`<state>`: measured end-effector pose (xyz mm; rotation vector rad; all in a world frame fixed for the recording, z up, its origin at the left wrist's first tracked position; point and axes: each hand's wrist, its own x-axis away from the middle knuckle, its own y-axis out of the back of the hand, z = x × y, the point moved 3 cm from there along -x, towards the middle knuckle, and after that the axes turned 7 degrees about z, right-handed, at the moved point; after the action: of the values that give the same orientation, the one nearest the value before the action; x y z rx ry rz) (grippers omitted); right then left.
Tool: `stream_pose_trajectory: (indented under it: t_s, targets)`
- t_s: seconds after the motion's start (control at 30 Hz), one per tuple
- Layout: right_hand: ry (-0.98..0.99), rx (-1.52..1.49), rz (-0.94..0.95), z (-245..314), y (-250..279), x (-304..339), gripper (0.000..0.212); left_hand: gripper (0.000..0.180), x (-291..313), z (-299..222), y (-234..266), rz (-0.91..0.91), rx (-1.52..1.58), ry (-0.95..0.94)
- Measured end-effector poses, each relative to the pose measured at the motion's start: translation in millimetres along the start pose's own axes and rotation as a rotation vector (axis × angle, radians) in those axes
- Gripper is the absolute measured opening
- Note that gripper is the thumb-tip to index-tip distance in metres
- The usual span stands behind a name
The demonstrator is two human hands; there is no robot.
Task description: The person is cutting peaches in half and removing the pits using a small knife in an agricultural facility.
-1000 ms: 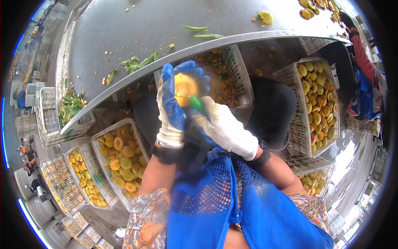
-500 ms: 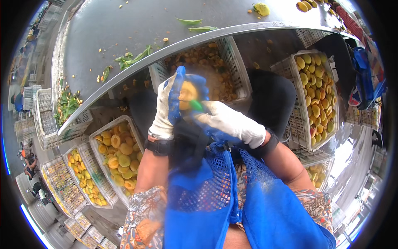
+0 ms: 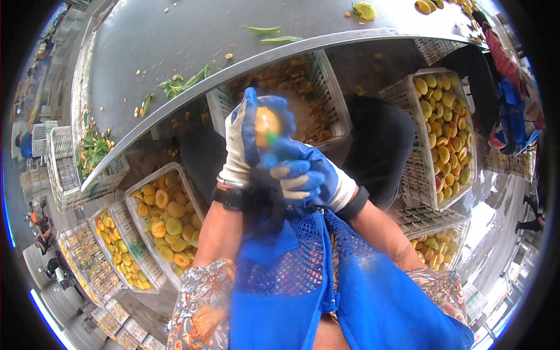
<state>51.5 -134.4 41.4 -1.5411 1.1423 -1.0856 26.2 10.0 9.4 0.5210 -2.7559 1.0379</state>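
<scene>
In my left hand (image 3: 248,134), gloved in white with blue coating, a yellow peach (image 3: 266,123) is gripped upright, fingers curled behind it. My right hand (image 3: 312,178), in a matching glove, is closed around a small green-handled tool (image 3: 272,139), which touches or nearly touches the peach's lower right side. Motion blurs the tool, and its working end cannot be made out. Both hands are above my lap, close to a white crate (image 3: 335,87) under the table edge, which holds yellow-brown fruit pieces.
A metal table (image 3: 192,35) curves across the front, with leaves (image 3: 184,83), bits and a yellow fruit (image 3: 364,11) on it. Crates of peaches stand at my left (image 3: 129,198) and right (image 3: 408,122). A person in a red sleeve (image 3: 503,58) is at the far right.
My right hand has rolled over, so its blue palm side and curled fingers now show instead of the white back. The left hand still holds the peach, with its position barely altered.
</scene>
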Motion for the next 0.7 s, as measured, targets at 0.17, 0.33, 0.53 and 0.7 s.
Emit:
stream_pose_trajectory:
  t_s: [0.17,0.33,0.53,0.7]
  targets:
    - [0.077,0.185,0.068,12,10,8,0.039,0.051,-11,-14,30,-0.481,-0.389,-0.175]
    - [0.504,2.277,-0.844,51,41,5,0.037,0.064,1,-47,8,-0.261,-0.378,-0.229]
    - [0.234,1.865,-0.866,66,32,13,0.036,0.043,106,-109,102,-0.732,-0.573,-0.284]
    - [0.109,1.821,-0.702,56,39,9,0.038,0.037,203,-151,146,-0.977,-1.960,0.865]
